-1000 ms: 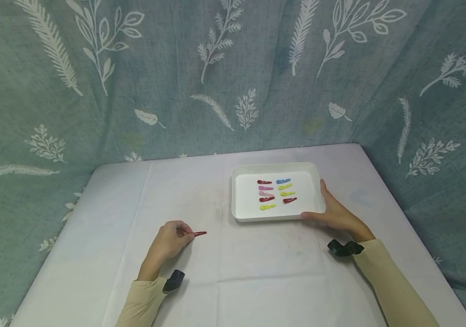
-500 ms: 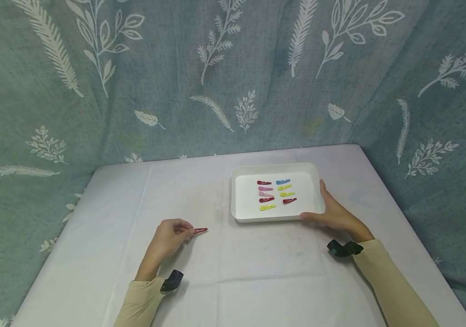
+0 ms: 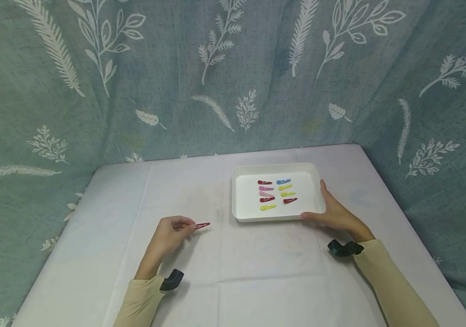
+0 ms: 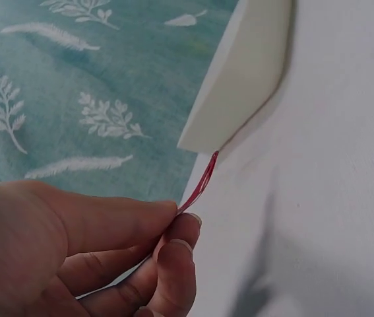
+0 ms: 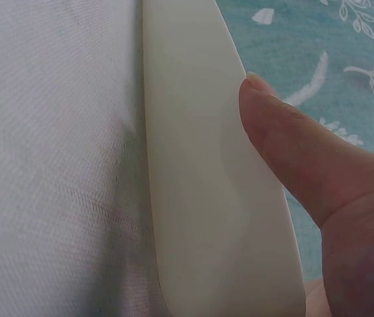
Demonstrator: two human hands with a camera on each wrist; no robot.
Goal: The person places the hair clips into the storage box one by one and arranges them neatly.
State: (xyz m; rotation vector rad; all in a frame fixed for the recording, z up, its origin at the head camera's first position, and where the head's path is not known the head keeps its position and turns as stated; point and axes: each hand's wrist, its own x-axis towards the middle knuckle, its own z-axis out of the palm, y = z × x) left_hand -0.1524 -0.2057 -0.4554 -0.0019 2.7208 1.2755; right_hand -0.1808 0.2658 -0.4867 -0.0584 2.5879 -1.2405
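My left hand (image 3: 169,236) pinches a red snap hair clip (image 3: 202,225) between thumb and fingertips, its narrow end pointing right. In the left wrist view this clip (image 4: 204,179) sticks out past the fingertips, above the white tablecloth. To its right lies a shallow white tray (image 3: 239,217), with two columns of hair clips in red, pink, yellow and blue, such as the blue clip (image 3: 283,181). My right hand (image 3: 337,213) holds the tray's near right corner. Its thumb (image 5: 266,119) lies against the near wall at the rim; the other fingers run along the right side, mostly hidden.
The white-clothed table (image 3: 265,295) extends around the tray and both hands. A blue-green curtain (image 3: 167,81) with white leaf prints hangs behind the table and along its sides. Dark wrist cameras are worn at both cuffs.
My left hand has lifted the red hair clip slightly and moved it a little away from me and to the right, turning its tip upward. The right hand and tray have stayed put.
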